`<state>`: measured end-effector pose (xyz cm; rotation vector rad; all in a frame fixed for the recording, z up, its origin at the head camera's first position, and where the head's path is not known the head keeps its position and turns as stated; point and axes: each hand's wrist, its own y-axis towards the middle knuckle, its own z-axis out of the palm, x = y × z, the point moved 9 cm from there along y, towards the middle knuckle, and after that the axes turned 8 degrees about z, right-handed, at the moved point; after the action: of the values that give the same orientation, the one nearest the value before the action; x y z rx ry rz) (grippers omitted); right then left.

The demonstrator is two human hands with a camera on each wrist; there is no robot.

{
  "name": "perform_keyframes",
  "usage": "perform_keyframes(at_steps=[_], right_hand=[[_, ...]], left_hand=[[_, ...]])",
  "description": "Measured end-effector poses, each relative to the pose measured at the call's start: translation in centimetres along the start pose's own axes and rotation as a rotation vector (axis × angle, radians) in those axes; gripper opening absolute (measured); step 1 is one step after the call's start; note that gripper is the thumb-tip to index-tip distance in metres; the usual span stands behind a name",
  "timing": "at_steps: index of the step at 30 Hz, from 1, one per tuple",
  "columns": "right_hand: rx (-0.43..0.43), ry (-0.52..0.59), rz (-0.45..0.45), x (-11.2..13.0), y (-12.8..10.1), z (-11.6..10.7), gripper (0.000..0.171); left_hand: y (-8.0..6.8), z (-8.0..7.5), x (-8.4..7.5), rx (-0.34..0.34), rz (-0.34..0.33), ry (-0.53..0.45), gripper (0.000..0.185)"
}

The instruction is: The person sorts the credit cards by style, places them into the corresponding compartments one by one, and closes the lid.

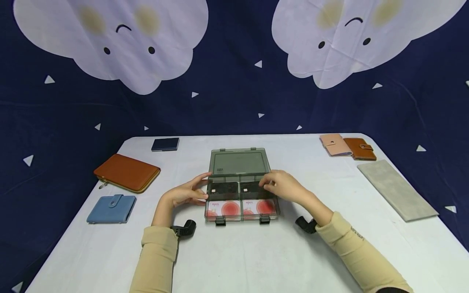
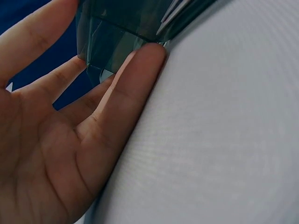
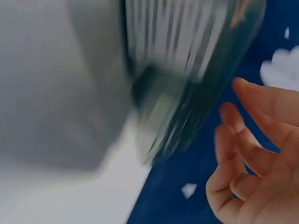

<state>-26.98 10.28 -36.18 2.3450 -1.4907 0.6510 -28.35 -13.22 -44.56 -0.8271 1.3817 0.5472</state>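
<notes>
- Card box (image 1: pixel 239 191) lies open on the worktop (image 1: pixel 234 252); the right wrist view blurs it.
- Left hand (image 1: pixel 185 194) touches its side, fingers (image 2: pixel 135 79) straight.
- Right hand (image 1: pixel 283 186) covers its right compartment, fingers loosely curled; grip unclear.

The right hand (image 3: pixel 261 163), fingers (image 3: pixel 243 140) loosely curled, hangs just beside the blurred smoky plastic box (image 3: pixel 187 79) on the white tabletop (image 3: pixel 56 93).

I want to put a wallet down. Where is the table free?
Free: the near table in front of the clear box, between the sleeves, and between box and grey pouch. Crowded: the left side, around the orange wallet and blue wallet.
</notes>
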Motion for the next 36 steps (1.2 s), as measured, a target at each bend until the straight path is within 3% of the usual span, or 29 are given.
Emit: perform_keyframes(at_steps=[4,7,10,14,16,21,25,29,32,34,36], right_hand=[[0.058,0.264,0.231,-4.5,2.5,-0.5,0.038],[0.166,0.469,0.404,-7.4,4.2,0.7,0.056],[0.253,0.759,0.525,-9.3,5.4,2.2,0.062],[0.255,1.14,0.637,-10.6,6.3,2.6,0.063],[0.227,1.272,0.667,-10.8,6.5,2.2,0.064],[0.137,1.434,0.557,-9.8,7.2,0.0,0.064],[0.05,1.43,0.394,-8.2,7.2,-2.3,0.061],[-0.032,1.31,0.203,-6.1,6.3,-4.3,0.06],[-0.095,1.196,0.057,-4.4,5.2,-5.4,0.058],[-0.13,1.104,-0.029,-3.3,4.2,-6.1,0.055],[-0.155,0.985,-0.103,-2.1,2.8,-6.5,0.052]], left_hand=[[0.1,0.2,0.0,0.014,0.015,-0.037,0.095],[0.1,0.3,0.0,0.021,0.019,-0.043,0.1],[0.2,0.6,0.0,0.034,0.018,-0.04,0.103],[0.4,1.0,0.1,0.047,0.015,-0.042,0.104],[0.4,1.0,0.1,0.041,0.006,-0.04,0.105],[0.6,1.0,0.0,0.042,0.013,-0.04,0.106],[0.6,0.8,-0.1,0.041,0.016,-0.035,0.105],[0.4,0.5,-0.5,0.046,0.02,-0.016,0.105],[0.1,0.0,-1.7,0.023,0.058,0.01,0.11],[-0.4,-0.7,-3.4,-0.029,0.129,0.067,0.111],[-1.3,-1.2,-6.1,-0.118,0.246,0.156,0.107]])
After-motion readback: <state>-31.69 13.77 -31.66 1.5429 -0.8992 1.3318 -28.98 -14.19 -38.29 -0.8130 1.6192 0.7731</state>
